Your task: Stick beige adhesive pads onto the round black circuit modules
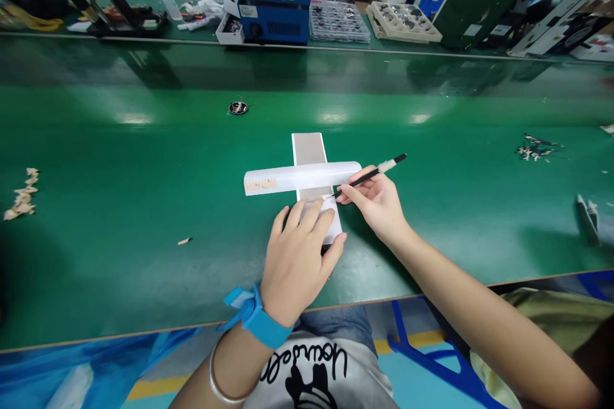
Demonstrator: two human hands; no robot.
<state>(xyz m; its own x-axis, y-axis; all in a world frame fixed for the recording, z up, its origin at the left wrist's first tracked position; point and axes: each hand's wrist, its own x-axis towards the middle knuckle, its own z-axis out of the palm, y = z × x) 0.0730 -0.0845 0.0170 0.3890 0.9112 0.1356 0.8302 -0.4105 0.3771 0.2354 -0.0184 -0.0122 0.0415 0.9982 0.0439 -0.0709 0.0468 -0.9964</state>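
My left hand (302, 249) lies palm down with its fingers spread over the near end of a white-edged strip with a grey face (309, 148). The fingertips press on a white piece (330, 214) at that end. My right hand (378, 201) pinches slim black tweezers (363, 178) with a pale wrap near the back end. Their fine tip points left and meets the strip's white piece close to my left fingertips. A curled white sheet (302, 177) with small print at its left end lies across the strip, just beyond both hands.
On the green table (144, 204) lie a small round black part (238, 107), wood-coloured scraps (23, 195), a tiny pale piece (184, 241) and a heap of small black-and-white bits (537, 148). A back shelf carries a blue box (273, 19) and parts trays (339, 20).
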